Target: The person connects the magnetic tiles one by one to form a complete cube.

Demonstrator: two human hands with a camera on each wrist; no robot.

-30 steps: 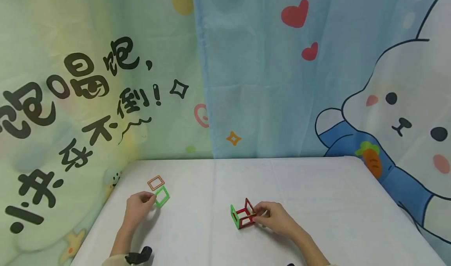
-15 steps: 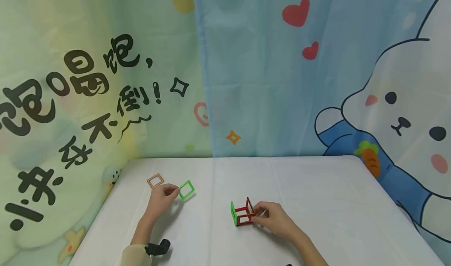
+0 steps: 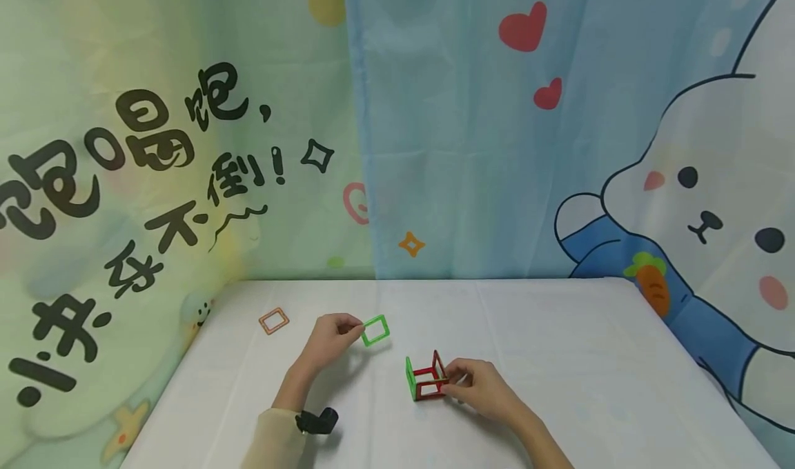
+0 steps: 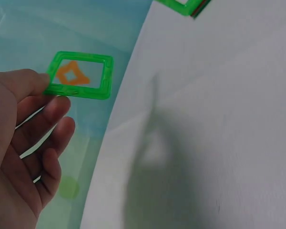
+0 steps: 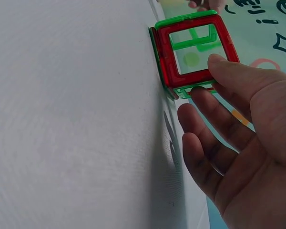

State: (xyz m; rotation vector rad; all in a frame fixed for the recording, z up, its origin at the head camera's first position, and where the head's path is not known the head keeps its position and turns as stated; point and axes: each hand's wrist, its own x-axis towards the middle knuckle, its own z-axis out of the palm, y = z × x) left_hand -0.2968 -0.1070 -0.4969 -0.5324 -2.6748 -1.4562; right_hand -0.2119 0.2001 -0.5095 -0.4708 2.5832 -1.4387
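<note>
Between thumb and fingers, my left hand [image 3: 332, 339] pinches a green square frame tile [image 3: 375, 331], held above the table as its shadow shows. In the left wrist view the tile [image 4: 79, 90] is see-through at the middle, gripped by one corner. My right hand [image 3: 487, 388] holds the right side of a small box-like structure [image 3: 428, 384] made of red and green frame tiles. The right wrist view has the thumb against a red tile [image 5: 200, 76] of that structure, with green tiles behind it.
An orange frame tile [image 3: 274, 321] lies flat on the white table [image 3: 559, 331] at the left. Printed curtains [image 3: 459, 145] hang behind the table's back edge. A black strap with a camera [image 3: 317, 421] sits on the left wrist.
My left hand has carried the green tile rightward, away from the orange tile and toward the structure. The right hand and structure have stayed nearly in place.
</note>
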